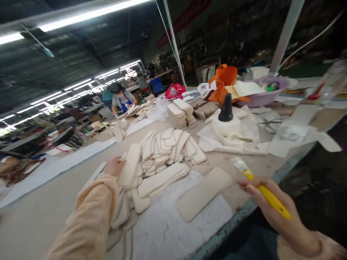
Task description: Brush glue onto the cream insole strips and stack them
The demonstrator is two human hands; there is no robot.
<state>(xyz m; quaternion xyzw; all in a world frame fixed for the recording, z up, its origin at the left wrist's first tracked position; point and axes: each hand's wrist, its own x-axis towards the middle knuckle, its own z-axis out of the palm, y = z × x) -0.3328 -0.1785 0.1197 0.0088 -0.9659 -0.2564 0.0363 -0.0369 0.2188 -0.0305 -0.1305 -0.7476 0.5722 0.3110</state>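
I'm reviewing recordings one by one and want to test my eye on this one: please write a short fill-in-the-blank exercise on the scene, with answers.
The person's left hand is at a heap of flat, cream, round-cornered pieces, while the yellow-handled brush with white-coated bristles is in the ____ hand.
The black, cone-shaped object stands on a rounded container coloured ____.
The crumpled fabric item against the light purple plastic basin is mainly ____.

Missing words: right; white; orange.
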